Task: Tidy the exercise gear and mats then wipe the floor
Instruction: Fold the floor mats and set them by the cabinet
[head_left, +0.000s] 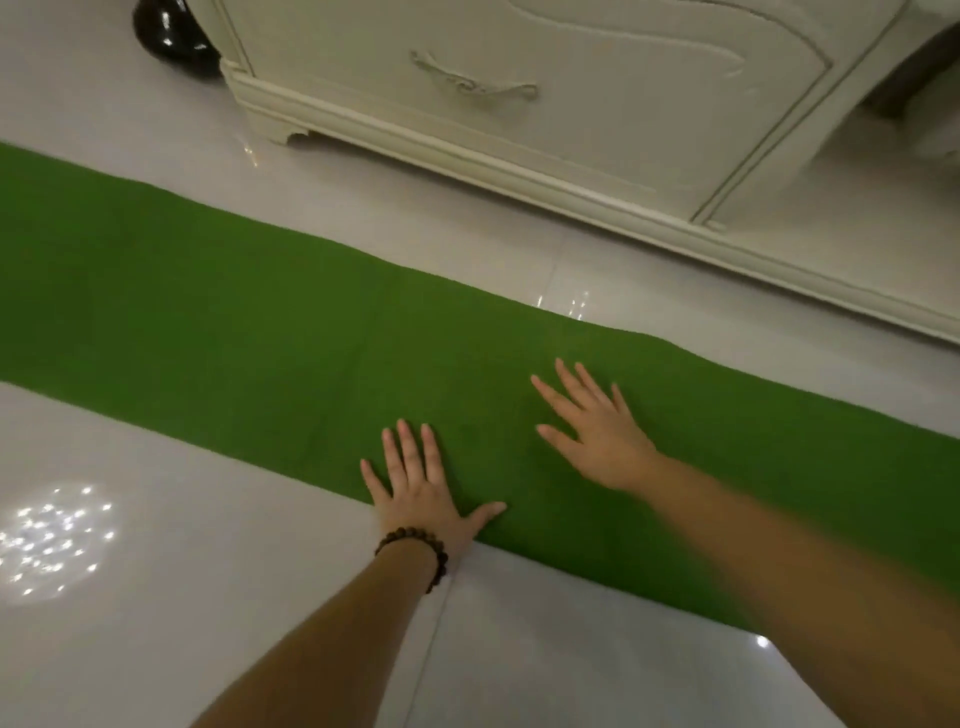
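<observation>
Both hands lie flat, fingers spread, grasping nothing: left hand (422, 480) on the green mat (218, 312) near edge, right hand (597, 434) mid-mat. Mat flat before the cabinet (597, 130); smoothing step judged; rolling or folding needs an edge gripped

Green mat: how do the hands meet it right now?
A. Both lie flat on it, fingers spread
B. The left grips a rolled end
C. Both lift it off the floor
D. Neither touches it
A: the left hand and the right hand both rest open, palms down, on the green mat, which lies flat on the floor.
</observation>
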